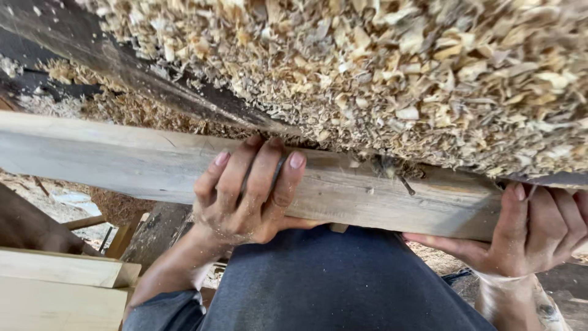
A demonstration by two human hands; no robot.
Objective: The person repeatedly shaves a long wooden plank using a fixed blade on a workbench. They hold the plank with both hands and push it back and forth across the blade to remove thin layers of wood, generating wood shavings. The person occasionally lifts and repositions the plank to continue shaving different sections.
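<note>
A long pale wooden plank (153, 162) is held across the view, running from the left edge down toward the right, just in front of the person's dark blue clothing (331, 282). The left hand (248, 196) is wrapped over the plank near its middle; its fingers (263, 175) are curled closed over the top face, dusted with fine sawdust, and a thin dark object, too small to be identified, is pinched between two of them. The right hand (533, 230) is clamped on the plank's right end, with the thumb laid along the underside and the fingers folded over the far edge, so that the wood is gripped from both sides. A small bent nail (405, 184) is seen sticking out of the plank's upper face between the two hands.

Directly behind the plank, a thick heap of light wood shavings (380, 67) is piled on a dark surface whose edge (122, 67) slants from upper left to centre; the plank's far edge is touched by the lowest shavings. At lower left, two stacked pale boards (55, 285) are seen, well apart from the hands, with a dark brown rounded shape (24, 227) just above them that cannot be identified. More sawdust is scattered on the ground (61, 202) beneath the plank. No packages, labels or signs can be made out anywhere.
</note>
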